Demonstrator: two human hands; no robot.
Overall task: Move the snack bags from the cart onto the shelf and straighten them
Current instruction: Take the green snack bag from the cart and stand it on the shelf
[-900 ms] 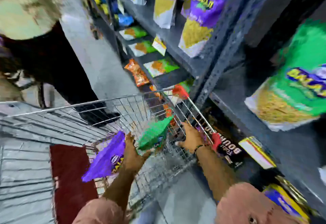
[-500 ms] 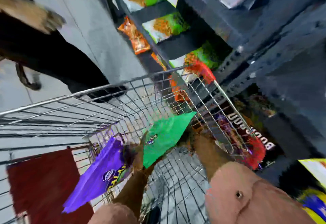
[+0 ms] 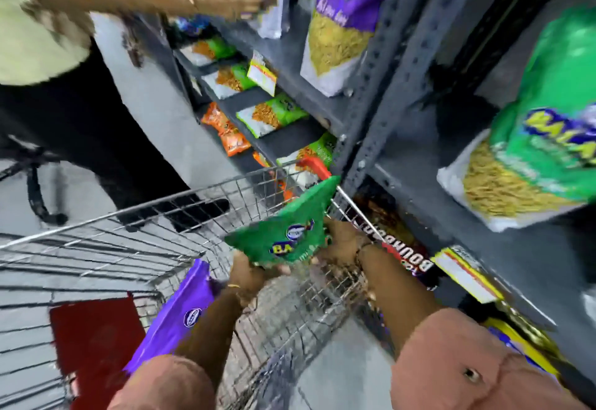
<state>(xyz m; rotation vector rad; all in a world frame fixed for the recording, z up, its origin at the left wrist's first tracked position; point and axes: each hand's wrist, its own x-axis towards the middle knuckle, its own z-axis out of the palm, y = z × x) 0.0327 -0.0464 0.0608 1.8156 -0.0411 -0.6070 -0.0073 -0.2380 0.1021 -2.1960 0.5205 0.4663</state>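
Both hands hold a green bag (image 3: pixel 290 232) up over the cart (image 3: pixel 135 216). The left hand (image 3: pixel 250 275) grips its bottom edge and also holds a purple bag (image 3: pixel 180 309). The right hand (image 3: pixel 343 241) grips its right side, near the shelf (image 3: pixel 380 93).

A shop aisle is shown, lined with dark metal shelving (image 3: pixel 380 64) stocked with rows of packaged snack bags (image 3: pixel 342 22). A wire shopping cart (image 3: pixel 180 212) is parked on the grey floor beside it, and price tags (image 3: pixel 262 75) are clipped to the shelf edges.
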